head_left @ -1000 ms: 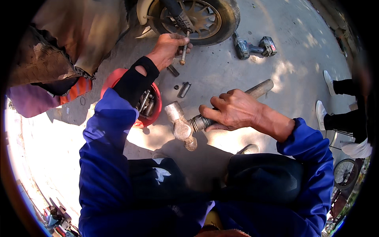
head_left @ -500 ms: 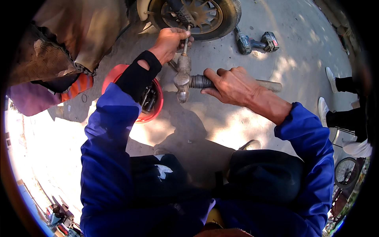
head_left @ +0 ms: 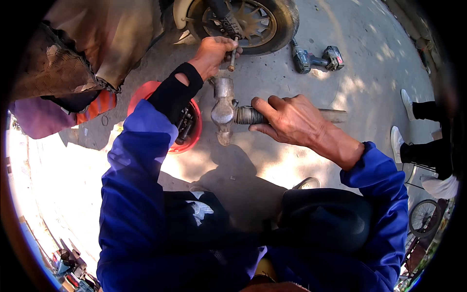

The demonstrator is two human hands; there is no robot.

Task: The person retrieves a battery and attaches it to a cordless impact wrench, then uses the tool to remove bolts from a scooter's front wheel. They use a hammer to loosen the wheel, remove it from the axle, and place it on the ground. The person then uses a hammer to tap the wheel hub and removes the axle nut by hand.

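Note:
My left hand (head_left: 216,53) pinches a slim metal rod (head_left: 232,61), its far end against the lower part of a dark fork leg (head_left: 230,24) beside a spoked wheel (head_left: 287,27). The rod's near end sticks out below my fingers. Closed round a wooden handle wrapped in coils, my right hand (head_left: 294,119) holds a ball-peen hammer (head_left: 223,113). Its flat face points at the rod's end, a small gap away. Under my left forearm stands a red bucket (head_left: 198,134) with dark metal parts inside, partly hidden by my sleeve.
A cordless impact wrench (head_left: 302,59) lies on the concrete, right of the wheel. Brown covers (head_left: 104,39) hang at the upper left. At the right edge are a person's white shoes (head_left: 397,143) and a bicycle wheel (head_left: 424,218). Assorted items lie at the lower left.
The hammer head has drawn back toward me, away from the rod's end, which it met or nearly met before. My left hand stays on the rod.

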